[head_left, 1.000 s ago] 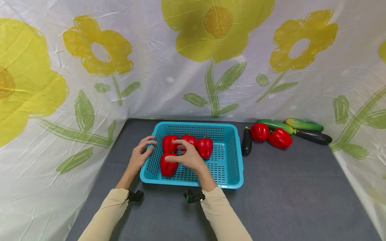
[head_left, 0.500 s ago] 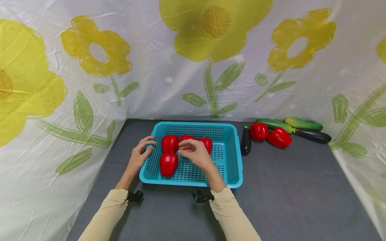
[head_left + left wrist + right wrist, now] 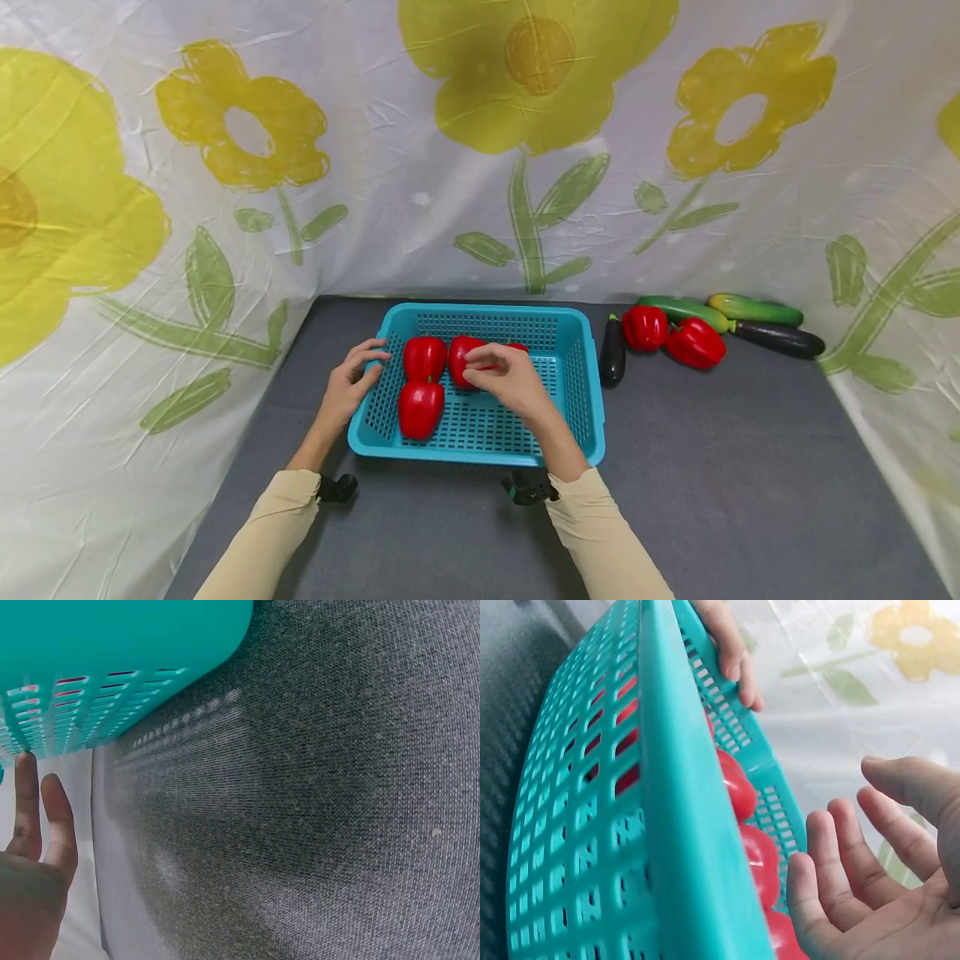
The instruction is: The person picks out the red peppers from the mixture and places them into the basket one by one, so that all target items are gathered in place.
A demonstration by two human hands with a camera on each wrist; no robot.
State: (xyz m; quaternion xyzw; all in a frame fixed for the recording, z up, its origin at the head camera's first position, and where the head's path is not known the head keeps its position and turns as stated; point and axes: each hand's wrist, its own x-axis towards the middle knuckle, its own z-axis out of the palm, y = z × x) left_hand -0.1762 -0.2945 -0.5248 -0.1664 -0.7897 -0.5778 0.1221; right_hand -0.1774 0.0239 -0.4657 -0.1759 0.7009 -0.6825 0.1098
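Your left hand (image 3: 347,382) at the left rim of the blue basket (image 3: 450,456), fingers slightly apart, your right hand (image 3: 517,382) above the red peppers (image 3: 422,410) inside, fingers and thumb spread.

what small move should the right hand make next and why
Probably move the right hand rightward, toward the nearer red pepper outside the basket. That hand is over the blue basket, open and holding nothing. Red peppers are already inside, while this one and another red pepper lie on the table to the basket's right.
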